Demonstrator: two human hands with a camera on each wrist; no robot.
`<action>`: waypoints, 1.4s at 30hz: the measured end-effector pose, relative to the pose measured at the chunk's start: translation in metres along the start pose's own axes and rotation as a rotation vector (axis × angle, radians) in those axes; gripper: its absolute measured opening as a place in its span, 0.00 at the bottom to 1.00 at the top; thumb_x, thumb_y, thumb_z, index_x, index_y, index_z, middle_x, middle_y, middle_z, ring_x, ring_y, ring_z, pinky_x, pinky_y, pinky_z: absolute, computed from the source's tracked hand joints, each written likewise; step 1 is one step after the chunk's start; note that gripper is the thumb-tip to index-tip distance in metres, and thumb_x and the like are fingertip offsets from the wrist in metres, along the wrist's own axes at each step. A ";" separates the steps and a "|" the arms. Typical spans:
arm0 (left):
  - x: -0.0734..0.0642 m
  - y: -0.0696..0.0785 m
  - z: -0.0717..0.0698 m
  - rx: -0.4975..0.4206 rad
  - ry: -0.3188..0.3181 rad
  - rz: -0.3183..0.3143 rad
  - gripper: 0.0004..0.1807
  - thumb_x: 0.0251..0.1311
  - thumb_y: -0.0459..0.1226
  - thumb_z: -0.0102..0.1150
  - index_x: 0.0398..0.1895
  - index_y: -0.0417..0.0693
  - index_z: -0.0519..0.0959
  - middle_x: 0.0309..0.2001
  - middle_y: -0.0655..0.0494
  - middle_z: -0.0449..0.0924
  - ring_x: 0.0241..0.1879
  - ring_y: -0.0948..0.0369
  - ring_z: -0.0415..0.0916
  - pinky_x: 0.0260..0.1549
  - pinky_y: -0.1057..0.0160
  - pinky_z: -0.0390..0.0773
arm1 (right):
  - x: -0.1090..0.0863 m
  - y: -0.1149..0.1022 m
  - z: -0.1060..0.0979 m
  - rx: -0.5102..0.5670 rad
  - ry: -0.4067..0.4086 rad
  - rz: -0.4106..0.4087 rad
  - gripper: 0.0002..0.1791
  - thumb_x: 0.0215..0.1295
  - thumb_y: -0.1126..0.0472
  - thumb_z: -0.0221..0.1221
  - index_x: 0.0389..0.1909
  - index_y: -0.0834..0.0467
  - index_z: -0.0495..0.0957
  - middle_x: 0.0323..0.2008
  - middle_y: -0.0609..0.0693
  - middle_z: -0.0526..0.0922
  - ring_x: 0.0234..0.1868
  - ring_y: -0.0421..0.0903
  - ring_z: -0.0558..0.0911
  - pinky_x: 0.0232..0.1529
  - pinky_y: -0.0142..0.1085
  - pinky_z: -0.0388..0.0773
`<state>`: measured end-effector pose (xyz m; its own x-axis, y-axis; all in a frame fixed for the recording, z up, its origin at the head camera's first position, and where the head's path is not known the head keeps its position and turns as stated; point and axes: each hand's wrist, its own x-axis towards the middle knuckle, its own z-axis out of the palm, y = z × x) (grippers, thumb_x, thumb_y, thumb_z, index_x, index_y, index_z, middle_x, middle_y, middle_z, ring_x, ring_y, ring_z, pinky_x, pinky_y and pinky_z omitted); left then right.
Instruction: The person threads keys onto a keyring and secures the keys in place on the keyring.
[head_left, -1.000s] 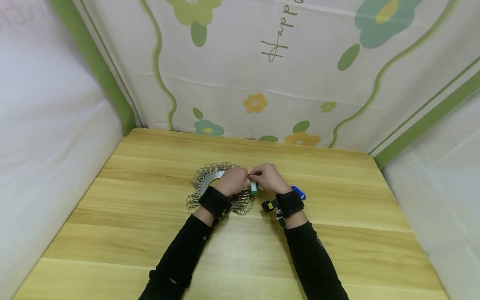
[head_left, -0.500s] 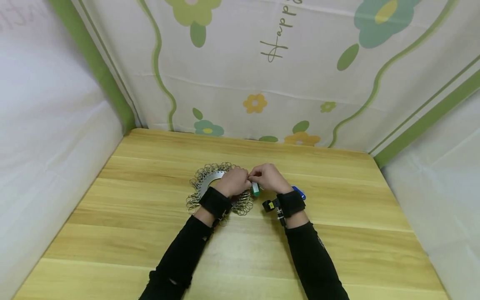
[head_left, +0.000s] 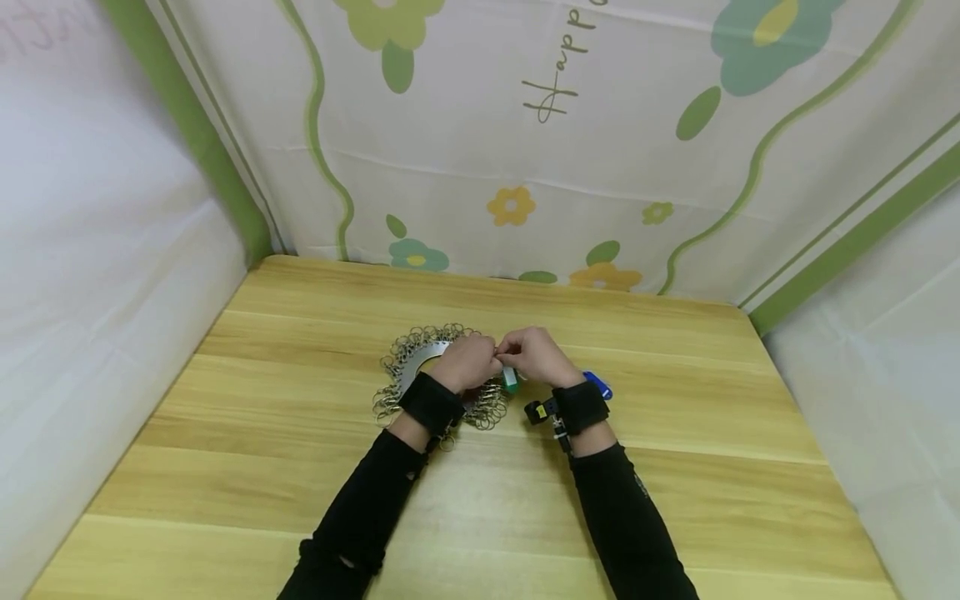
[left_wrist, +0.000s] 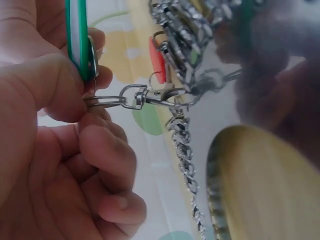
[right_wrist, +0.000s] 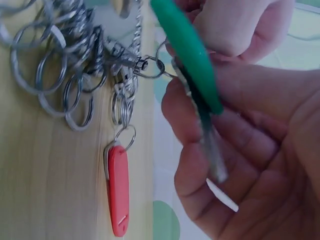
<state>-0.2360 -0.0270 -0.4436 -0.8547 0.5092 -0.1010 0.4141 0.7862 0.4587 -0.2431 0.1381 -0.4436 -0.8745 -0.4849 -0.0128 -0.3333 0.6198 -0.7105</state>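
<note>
My left hand (head_left: 467, 362) pinches a split key ring (left_wrist: 107, 101) between thumb and forefinger. A swivel snap hook (left_wrist: 145, 96) links that ring to a round metal plate (head_left: 411, 365) edged with several hooks and rings. Right against it, my right hand (head_left: 537, 354) pinches at the same ring, with a green key tag (right_wrist: 187, 55) and a silver key (right_wrist: 212, 150) hanging at its fingers. The key's jagged edge shows beside the tag in the right wrist view. How far the tag's wire is threaded on the ring, I cannot tell; fingertips cover it.
A red key tag (right_wrist: 119, 192) hangs from one of the plate's rings. On the wooden table (head_left: 480, 517), a blue key tag (head_left: 597, 385) lies just beyond the right wrist. Flower-printed cloth (head_left: 450, 142) stands behind the table and white cloth at both sides.
Both hands stay almost in place at the plate's right edge. The green key tag has swung slightly down and to the right.
</note>
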 end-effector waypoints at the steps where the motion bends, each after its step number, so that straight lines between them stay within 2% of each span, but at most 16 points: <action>1: 0.000 0.000 0.000 -0.007 -0.007 -0.014 0.17 0.63 0.35 0.48 0.14 0.50 0.67 0.13 0.56 0.61 0.11 0.61 0.59 0.18 0.66 0.58 | 0.000 0.000 0.000 -0.017 0.002 -0.010 0.05 0.64 0.65 0.59 0.32 0.56 0.84 0.29 0.46 0.82 0.27 0.41 0.79 0.31 0.35 0.76; 7: 0.000 -0.001 -0.001 -0.050 -0.029 -0.039 0.17 0.67 0.36 0.45 0.18 0.49 0.70 0.13 0.56 0.61 0.11 0.62 0.59 0.19 0.66 0.61 | 0.001 -0.001 0.003 0.002 -0.004 0.017 0.06 0.67 0.65 0.57 0.35 0.57 0.83 0.29 0.48 0.82 0.21 0.42 0.76 0.25 0.34 0.73; 15: 0.000 -0.005 0.000 -0.161 -0.066 0.017 0.18 0.66 0.34 0.43 0.16 0.49 0.69 0.09 0.58 0.59 0.08 0.62 0.57 0.16 0.66 0.61 | 0.001 0.000 0.005 0.007 0.038 0.056 0.06 0.67 0.63 0.57 0.35 0.58 0.82 0.28 0.50 0.81 0.25 0.43 0.77 0.27 0.35 0.72; 17: 0.000 -0.005 0.000 -0.150 -0.073 0.029 0.16 0.66 0.34 0.43 0.18 0.48 0.70 0.10 0.58 0.60 0.09 0.62 0.59 0.17 0.66 0.62 | 0.001 0.000 0.005 0.015 0.030 0.069 0.06 0.68 0.63 0.56 0.35 0.58 0.81 0.28 0.51 0.81 0.26 0.43 0.77 0.27 0.36 0.73; 20: 0.000 -0.005 0.000 -0.084 -0.066 0.049 0.14 0.70 0.34 0.41 0.26 0.47 0.73 0.15 0.56 0.63 0.14 0.62 0.62 0.23 0.65 0.65 | 0.001 0.000 0.004 0.035 0.016 0.084 0.06 0.68 0.63 0.56 0.35 0.58 0.81 0.29 0.51 0.81 0.26 0.44 0.77 0.27 0.36 0.73; 26: -0.001 -0.003 -0.003 -0.015 -0.079 0.056 0.12 0.73 0.37 0.41 0.40 0.41 0.76 0.25 0.53 0.70 0.24 0.59 0.68 0.33 0.61 0.69 | 0.002 0.005 0.003 0.084 0.000 0.093 0.07 0.69 0.61 0.55 0.34 0.57 0.79 0.26 0.50 0.79 0.20 0.45 0.72 0.22 0.35 0.68; 33: -0.003 -0.001 -0.006 0.000 -0.072 0.032 0.14 0.73 0.39 0.43 0.39 0.41 0.77 0.25 0.53 0.70 0.25 0.58 0.70 0.32 0.61 0.69 | 0.001 0.005 0.002 0.104 -0.009 0.071 0.05 0.68 0.62 0.55 0.36 0.57 0.79 0.35 0.49 0.80 0.33 0.44 0.77 0.30 0.37 0.73; 42: -0.002 -0.003 -0.006 -0.012 -0.083 0.022 0.12 0.72 0.37 0.44 0.40 0.42 0.77 0.27 0.54 0.72 0.27 0.59 0.72 0.36 0.61 0.73 | -0.001 0.006 -0.001 0.117 -0.029 0.025 0.05 0.67 0.65 0.57 0.35 0.56 0.82 0.33 0.51 0.82 0.31 0.48 0.79 0.31 0.37 0.75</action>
<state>-0.2375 -0.0322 -0.4398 -0.8165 0.5538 -0.1633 0.4280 0.7704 0.4725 -0.2447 0.1427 -0.4477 -0.8709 -0.4889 -0.0500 -0.2670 0.5562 -0.7870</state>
